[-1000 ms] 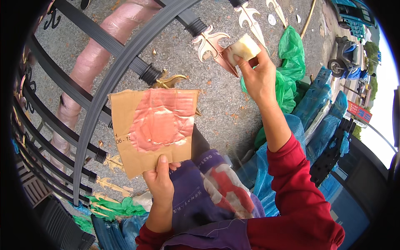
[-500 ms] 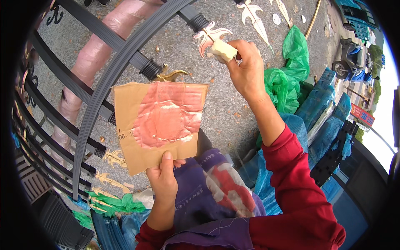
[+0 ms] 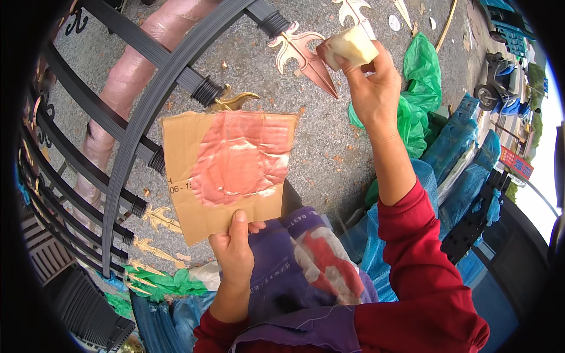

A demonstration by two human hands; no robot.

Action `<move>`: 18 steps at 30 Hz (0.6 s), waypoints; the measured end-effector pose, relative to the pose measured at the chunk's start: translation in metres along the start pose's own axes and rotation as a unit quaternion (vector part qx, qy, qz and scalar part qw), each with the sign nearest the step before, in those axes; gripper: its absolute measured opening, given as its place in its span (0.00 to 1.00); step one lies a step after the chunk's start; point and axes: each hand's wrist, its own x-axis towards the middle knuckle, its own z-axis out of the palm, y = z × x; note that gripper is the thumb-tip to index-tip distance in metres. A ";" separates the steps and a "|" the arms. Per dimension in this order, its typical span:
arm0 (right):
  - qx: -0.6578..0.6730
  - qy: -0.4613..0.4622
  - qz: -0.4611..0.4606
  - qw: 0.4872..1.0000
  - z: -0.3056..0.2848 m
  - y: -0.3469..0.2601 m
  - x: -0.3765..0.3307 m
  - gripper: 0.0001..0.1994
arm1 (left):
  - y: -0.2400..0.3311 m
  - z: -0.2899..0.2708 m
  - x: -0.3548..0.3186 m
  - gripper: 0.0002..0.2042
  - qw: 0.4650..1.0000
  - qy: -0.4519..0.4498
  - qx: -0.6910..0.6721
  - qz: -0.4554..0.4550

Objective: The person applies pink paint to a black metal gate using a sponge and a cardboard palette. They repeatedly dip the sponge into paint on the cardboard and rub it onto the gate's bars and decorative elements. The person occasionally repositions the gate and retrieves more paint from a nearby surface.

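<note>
My left hand (image 3: 234, 244) is closed on the lower edge of a piece of cardboard (image 3: 232, 170), its thumb on top. A pinkish-copper smear of wet-looking paint covers much of the cardboard. My right hand (image 3: 378, 88) pinches a pale yellow block of sponge (image 3: 356, 47), reddish at its left end. Just left of the sponge, a spear-shaped finial (image 3: 307, 57) on a black metal fence (image 3: 168, 79) is coated pinkish copper. Below it, a gold finial (image 3: 232, 102) is partly covered by the cardboard.
Further gold finials (image 3: 156, 252) line the fence at lower left. A pink-wrapped roll (image 3: 126, 88) lies behind the bars. Green plastic (image 3: 419, 76) and blue-wrapped bundles (image 3: 453, 135) are on the ground at right. A scooter (image 3: 500, 88) stands beyond.
My right hand has moved right and slightly up with the sponge, off the spear-shaped finial, whose tip now shows. The cardboard has shifted only slightly.
</note>
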 end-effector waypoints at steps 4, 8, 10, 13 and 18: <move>-0.005 -0.021 -0.036 0.999 -0.001 -0.001 -0.015 0.12 | -0.009 -0.007 0.003 0.10 1.000 -0.010 0.013 0.003; -0.051 -0.093 -0.033 0.994 -0.005 0.006 -0.015 0.10 | -0.005 0.006 -0.005 0.10 1.000 -0.007 0.010 0.007; -0.058 -0.123 -0.005 0.991 -0.021 0.018 -0.029 0.10 | -0.005 0.009 -0.007 0.10 1.000 0.002 0.006 0.011; -0.079 -0.133 0.079 0.985 -0.048 0.031 -0.051 0.10 | -0.006 0.005 -0.007 0.10 1.000 0.012 -0.002 0.012; 0.062 -0.064 0.065 0.994 -0.033 0.016 -0.021 0.11 | -0.007 0.014 -0.007 0.10 1.000 0.000 -0.020 0.012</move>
